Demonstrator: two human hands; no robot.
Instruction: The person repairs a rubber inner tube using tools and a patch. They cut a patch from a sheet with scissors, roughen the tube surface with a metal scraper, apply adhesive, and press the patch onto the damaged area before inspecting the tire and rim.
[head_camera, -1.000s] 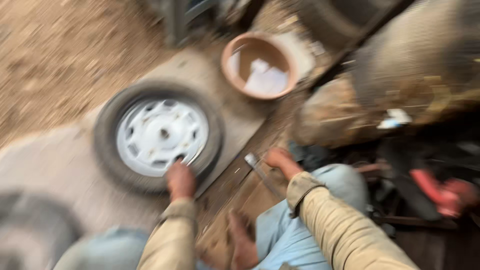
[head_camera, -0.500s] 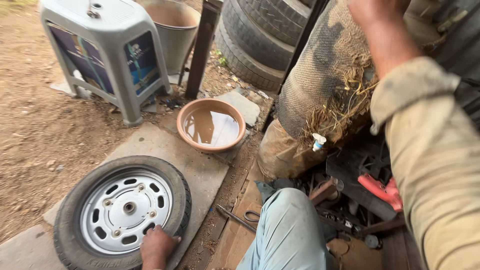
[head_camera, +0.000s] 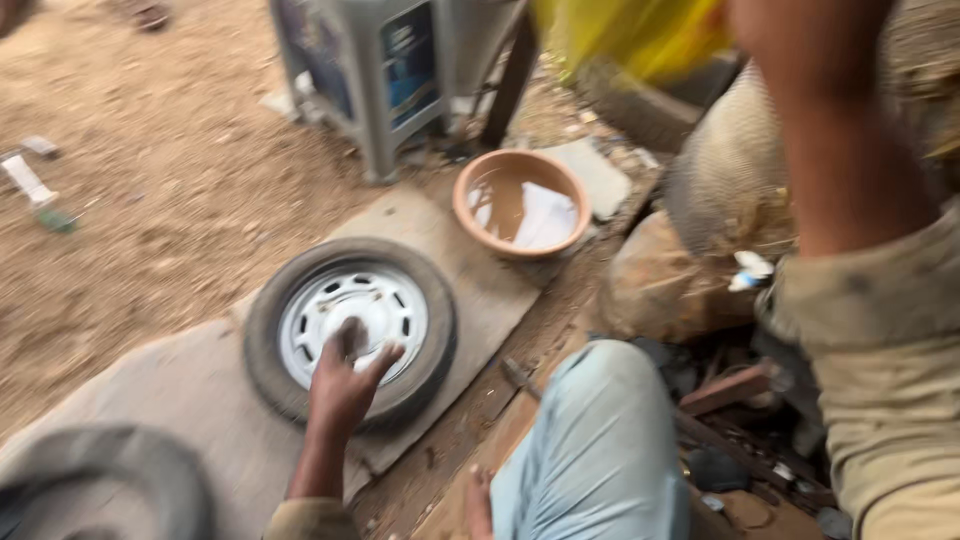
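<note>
Dirt ground, sandy and littered, is spreading out beyond a flat grey slab (head_camera: 200, 390) on which a small wheel (head_camera: 350, 330) is lying flat, black tyre round a white steel rim, its axle pointing straight up at the camera. Left hand (head_camera: 345, 385) is resting on the near part of the rim, fingers (head_camera: 352, 338) spread open and reaching toward the hub, palm down, gripping nothing; the wheel's centre is sitting just beyond the fingertips, the tyre wall directly under the wrist. Right hand is lifting high at the top edge of view, well apart from the wheel and much farther from it than the left; it is mostly cut off, so whether it is closing on the blurred yellow thing (head_camera: 640, 35) just beside it cannot be told. Beyond the fingers and to their right a terracotta bowl (head_camera: 480, 180) of cloudy water is standing on the slab's far corner. A grey plastic stool (head_camera: 385, 75) is standing farther off. Right of the wheel, the person's bent knee in pale blue trousers (head_camera: 600, 450), then stacked worn tyres and scrap. Another tyre (head_camera: 110, 480) is lying near the left elbow. Nothing is lying between the left fingers and the hub.
</note>
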